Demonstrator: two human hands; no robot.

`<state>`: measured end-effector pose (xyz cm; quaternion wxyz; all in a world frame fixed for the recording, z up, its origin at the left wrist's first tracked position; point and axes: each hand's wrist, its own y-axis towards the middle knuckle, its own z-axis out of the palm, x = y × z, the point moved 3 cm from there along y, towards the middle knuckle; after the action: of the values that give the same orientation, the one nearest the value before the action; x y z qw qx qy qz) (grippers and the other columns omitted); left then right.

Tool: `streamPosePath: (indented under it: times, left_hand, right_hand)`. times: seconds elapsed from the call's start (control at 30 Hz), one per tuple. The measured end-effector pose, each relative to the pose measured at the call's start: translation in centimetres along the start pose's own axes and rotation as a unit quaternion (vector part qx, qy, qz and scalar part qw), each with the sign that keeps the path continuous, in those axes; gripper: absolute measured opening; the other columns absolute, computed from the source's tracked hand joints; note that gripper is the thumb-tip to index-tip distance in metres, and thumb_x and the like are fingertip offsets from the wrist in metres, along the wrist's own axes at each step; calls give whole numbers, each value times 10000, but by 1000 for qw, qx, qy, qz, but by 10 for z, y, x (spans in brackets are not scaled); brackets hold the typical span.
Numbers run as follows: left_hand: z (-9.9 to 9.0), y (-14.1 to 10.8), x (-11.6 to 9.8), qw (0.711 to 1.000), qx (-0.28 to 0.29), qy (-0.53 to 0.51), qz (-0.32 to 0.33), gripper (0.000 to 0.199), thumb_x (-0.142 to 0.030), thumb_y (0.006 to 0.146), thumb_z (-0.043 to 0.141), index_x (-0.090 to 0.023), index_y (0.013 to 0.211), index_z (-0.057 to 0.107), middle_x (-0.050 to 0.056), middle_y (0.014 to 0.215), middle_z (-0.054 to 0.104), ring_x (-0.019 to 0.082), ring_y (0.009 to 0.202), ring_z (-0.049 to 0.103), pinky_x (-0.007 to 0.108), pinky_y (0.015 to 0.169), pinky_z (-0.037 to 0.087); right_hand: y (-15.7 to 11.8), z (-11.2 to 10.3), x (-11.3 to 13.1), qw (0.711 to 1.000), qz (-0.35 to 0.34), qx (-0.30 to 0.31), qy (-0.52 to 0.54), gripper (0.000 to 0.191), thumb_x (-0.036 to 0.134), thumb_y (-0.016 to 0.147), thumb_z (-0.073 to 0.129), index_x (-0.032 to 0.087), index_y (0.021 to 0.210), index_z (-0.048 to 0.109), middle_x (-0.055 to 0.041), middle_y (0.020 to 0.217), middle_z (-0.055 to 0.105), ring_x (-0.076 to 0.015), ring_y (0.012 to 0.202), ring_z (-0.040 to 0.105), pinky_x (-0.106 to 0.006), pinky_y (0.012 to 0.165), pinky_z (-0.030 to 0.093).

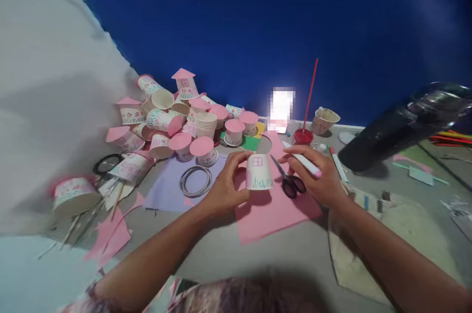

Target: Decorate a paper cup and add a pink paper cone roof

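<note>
My left hand (229, 182) grips a white paper cup (260, 177) turned upside down. The cup carries a pink window drawing and green and blue strokes near its rim. In my right hand (313, 175) is a white marker with a pink end (305, 163), held just right of the cup. Below both hands lies a pink paper sheet (265, 224) with a round cut-out near its far end. Scissors with black handles (291, 186) rest on that sheet, between the cup and my right hand.
At the left, many decorated cups with pink paper tops (180, 141) are heaped around a stack of plain cups (205, 125). A wire coil (195, 180) lies on purple paper (158, 190). A glowing screen (281, 110), a red pot (303, 137) and a black wrapped roll (398, 131) stand beyond.
</note>
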<state>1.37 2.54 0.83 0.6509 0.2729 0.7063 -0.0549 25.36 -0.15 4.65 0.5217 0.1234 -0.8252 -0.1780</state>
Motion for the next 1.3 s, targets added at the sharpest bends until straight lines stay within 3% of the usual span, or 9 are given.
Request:
streamPosePath:
  times: [0.1, 0.2, 0.4, 0.5, 0.6, 0.7, 0.8, 1.07, 1.3]
  left_hand:
    - [6, 4, 0, 994, 16, -105, -29, 765, -58, 704, 759, -283, 1396, 522, 103, 1504, 517, 316, 1449, 471, 459, 1181, 400]
    - [8, 7, 2, 980, 23, -189, -57, 764, -135, 713, 829, -292, 1394, 518, 109, 1532, 507, 338, 1456, 472, 460, 1146, 435]
    - [6, 5, 3, 987, 23, -152, -55, 769, -117, 670, 822, -270, 1372, 550, 112, 1502, 518, 340, 1441, 468, 468, 1159, 416]
    - [4, 4, -1, 997, -2, -68, -28, 749, -54, 667, 726, -261, 1364, 545, 107, 1456, 518, 322, 1414, 482, 465, 1152, 424]
    - [3, 2, -5, 999, -26, 26, 6, 765, -10, 652, 647, -278, 1361, 539, 84, 1418, 495, 293, 1371, 509, 456, 1144, 440]
    - [2, 2, -6, 996, -30, 76, 30, 751, -26, 665, 641, -284, 1361, 528, 81, 1397, 482, 296, 1350, 519, 459, 1107, 478]
    - [2, 2, -5, 994, -28, 100, 38, 756, -38, 668, 638, -287, 1371, 515, 86, 1396, 483, 305, 1335, 525, 478, 1086, 495]
    - [4, 1, -6, 988, -20, 143, 46, 781, -23, 655, 623, -289, 1379, 502, 88, 1393, 494, 297, 1325, 516, 468, 1069, 512]
    - [3, 2, -13, 985, -31, 155, 66, 764, -26, 656, 633, -277, 1366, 504, 92, 1367, 509, 294, 1306, 523, 460, 1046, 526]
  right_hand:
    - [0, 3, 1, 995, -18, 95, -3, 432, 417, 865, 800, 255, 1246, 675, -86, 1202, 758, -255, 1011, 738, -384, 854, 608]
    - [-2, 5, -1, 990, -26, 135, -29, 731, 448, 735, 912, 285, 1384, 618, -114, 1381, 675, -332, 1224, 661, -438, 926, 597]
    - [-3, 10, -6, 988, -27, 144, -44, 818, 445, 726, 926, 300, 1446, 565, -132, 1446, 629, -349, 1265, 637, -422, 856, 619]
    - [-8, 9, -2, 993, -66, 97, -19, 641, 388, 823, 866, 292, 1398, 598, -113, 1372, 696, -295, 1165, 699, -397, 857, 613]
    - [-14, 4, 5, 997, -64, 5, 33, 276, 305, 1017, 645, 273, 1290, 672, -53, 980, 806, -197, 786, 741, -333, 687, 595]
    - [-18, 2, 16, 994, -77, -12, 79, 217, 330, 1048, 591, 246, 1178, 744, -21, 749, 756, -165, 567, 653, -315, 547, 536]
    - [-17, 1, 26, 990, -127, 0, 59, 160, 318, 1010, 650, 231, 1050, 779, -30, 721, 745, -192, 626, 682, -347, 610, 557]
    - [-21, 6, 20, 996, -77, 28, 30, 46, 194, 952, 672, 223, 951, 708, -25, 800, 734, -158, 626, 687, -283, 574, 542]
    - [-18, 8, 33, 990, -131, 48, 13, 104, 129, 938, 649, 217, 909, 696, -12, 750, 713, -157, 627, 683, -263, 560, 539]
